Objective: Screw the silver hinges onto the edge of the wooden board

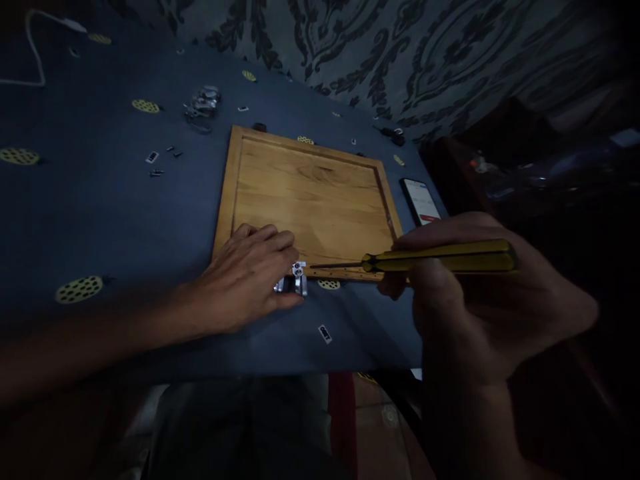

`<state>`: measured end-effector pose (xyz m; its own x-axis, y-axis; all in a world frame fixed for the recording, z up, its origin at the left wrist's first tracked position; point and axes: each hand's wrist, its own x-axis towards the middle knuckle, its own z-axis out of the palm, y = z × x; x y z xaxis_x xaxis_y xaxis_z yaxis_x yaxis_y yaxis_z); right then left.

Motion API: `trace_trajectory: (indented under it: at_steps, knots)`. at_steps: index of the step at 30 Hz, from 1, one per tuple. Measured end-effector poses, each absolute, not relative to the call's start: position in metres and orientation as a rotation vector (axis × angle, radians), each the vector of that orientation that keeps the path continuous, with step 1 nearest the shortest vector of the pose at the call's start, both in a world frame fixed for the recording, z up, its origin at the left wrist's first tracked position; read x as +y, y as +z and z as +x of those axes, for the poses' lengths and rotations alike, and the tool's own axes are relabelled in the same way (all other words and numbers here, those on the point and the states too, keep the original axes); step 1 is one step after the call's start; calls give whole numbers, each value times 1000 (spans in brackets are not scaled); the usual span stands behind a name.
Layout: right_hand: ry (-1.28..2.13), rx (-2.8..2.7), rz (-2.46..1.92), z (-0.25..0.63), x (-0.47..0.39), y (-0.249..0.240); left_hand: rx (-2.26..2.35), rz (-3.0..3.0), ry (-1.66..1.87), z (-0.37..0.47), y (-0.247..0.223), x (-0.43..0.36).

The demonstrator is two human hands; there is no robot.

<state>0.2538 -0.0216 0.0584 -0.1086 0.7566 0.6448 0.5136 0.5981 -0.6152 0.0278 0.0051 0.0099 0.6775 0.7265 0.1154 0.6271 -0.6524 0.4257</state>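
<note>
My right hand (465,287) is wrapped round the yellow handle of a screwdriver (450,258), whose thin shaft points left along the near edge of a wooden board (310,200). The tip is close to a small silver metal hinge (299,270) at that edge; whether they touch is hard to tell. My left hand (250,273) holds the hinge with bent fingers over the board's near left part and the thumb below. Small dark holes run along the board's near edge.
A heap of metal hinges (203,107) and several small screws (157,173) lie on the blue tablecloth (110,220) at left. A phone (421,202) is right of the board, a dark object (393,135) behind it, a white cable (35,53) far left.
</note>
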Motion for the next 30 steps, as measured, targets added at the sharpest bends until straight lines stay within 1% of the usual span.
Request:
trace_trajectory:
  at_steps: [4,9,15,27,30]
  knots:
    - [254,-1804,-971,251,-25,57,1055,2528,379,28,11,5]
    - [230,-1843,-1040,245,-27,59,1074,2518,358,28,12,5]
    - [292,-1858,-1030,242,-26,59,1071,2507,338,29,12,5]
    - [322,-1875,-998,238,-22,58,1077,2543,389,29,11,5]
    - [373,-1816,-1029,235,-20,59,1057,2544,433,28,10,4]
